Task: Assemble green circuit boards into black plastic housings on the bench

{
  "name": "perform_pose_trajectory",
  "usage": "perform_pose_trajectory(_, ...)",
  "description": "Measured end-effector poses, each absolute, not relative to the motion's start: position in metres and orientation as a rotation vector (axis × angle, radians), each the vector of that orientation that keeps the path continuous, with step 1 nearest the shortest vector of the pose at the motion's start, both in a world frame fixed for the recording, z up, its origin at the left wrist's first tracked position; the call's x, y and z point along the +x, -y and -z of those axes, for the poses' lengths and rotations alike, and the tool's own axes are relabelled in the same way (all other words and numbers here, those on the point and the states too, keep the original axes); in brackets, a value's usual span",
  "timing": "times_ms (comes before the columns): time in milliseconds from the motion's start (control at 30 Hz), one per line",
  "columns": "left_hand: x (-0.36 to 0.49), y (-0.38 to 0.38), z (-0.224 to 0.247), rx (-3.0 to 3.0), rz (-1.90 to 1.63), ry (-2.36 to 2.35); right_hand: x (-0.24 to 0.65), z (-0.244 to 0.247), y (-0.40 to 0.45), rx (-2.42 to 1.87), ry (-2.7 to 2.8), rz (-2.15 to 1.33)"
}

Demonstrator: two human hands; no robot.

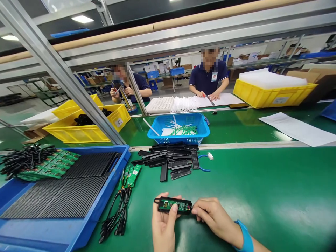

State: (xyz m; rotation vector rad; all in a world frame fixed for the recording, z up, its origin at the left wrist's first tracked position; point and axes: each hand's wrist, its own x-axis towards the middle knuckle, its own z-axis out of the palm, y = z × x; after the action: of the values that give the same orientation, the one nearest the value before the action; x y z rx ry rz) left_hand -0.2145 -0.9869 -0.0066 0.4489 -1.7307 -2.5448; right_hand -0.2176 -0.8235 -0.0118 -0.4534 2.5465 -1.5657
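Low in the centre, the right hand (214,217) hid whatever it pinched at the black case (181,200)'s end. The blue tray (60,233) ran off the left and bottom edges; upper right, the yellow bin (258,97)'s label (280,100) was too small to read.

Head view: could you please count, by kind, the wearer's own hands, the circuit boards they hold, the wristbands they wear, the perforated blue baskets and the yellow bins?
Wearer's own hands: 2 (left hand, right hand)
Held circuit board: 1
Blue wristband: 1
Perforated blue basket: 1
Yellow bins: 3, two at the left, one at the right
Total: 8
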Motion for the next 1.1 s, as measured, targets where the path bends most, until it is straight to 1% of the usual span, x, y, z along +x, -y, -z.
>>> perform_pose_trajectory(133, -0.213, 0.983, 0.006, 0.421, 2.525, 1.743, -0.215, 0.005, 0.826, -0.493, -2.518, 1.589)
perform_pose_trajectory(267, -0.212, 0.981, 0.006, 0.399, 2.494, 1.778, -0.213, 0.003, 0.827, -0.484, -2.595, 1.502)
perform_pose_trajectory(367, -0.216, 0.985, 0.002, 0.410, 2.570, 1.799, -0.212, 0.003, 0.826, -0.523, -2.523, 1.527)
perform_pose_trajectory(467, -0.222, 0.993, -0.001, 0.360, 2.669, 1.920, -0.212, 0.004, 0.824, -0.577, -2.477, 1.604)
perform_pose_trajectory(567, -0.224, 0.999, 0.001, 0.188, 2.728, 2.126, -0.212, 0.007, 0.822, -0.624, -2.673, 1.598)
perform_pose_trajectory(700, -0.220, 0.997, 0.012, -0.035, 2.830, 2.336, -0.212, 0.012, 0.822, -0.935, -2.984, 1.354)
perform_pose_trajectory(800, -0.216, 0.994, 0.020, -0.069, 2.786, 2.401, -0.213, 0.012, 0.822, -1.107, -3.171, 1.056)
perform_pose_trajectory(867, -0.216, 0.993, 0.022, -0.069, 2.771, 2.417, -0.214, 0.011, 0.821, -1.171, -3.225, 0.918)
perform_pose_trajectory(967, -0.217, 0.990, 0.019, -0.086, 2.846, 2.395, -0.215, 0.009, 0.819, -1.231, -3.250, 0.841)
perform_pose_trajectory(1100, -0.220, 0.987, 0.011, -0.060, 2.953, 2.313, -0.217, 0.011, 0.816, -1.268, -3.240, 0.875)
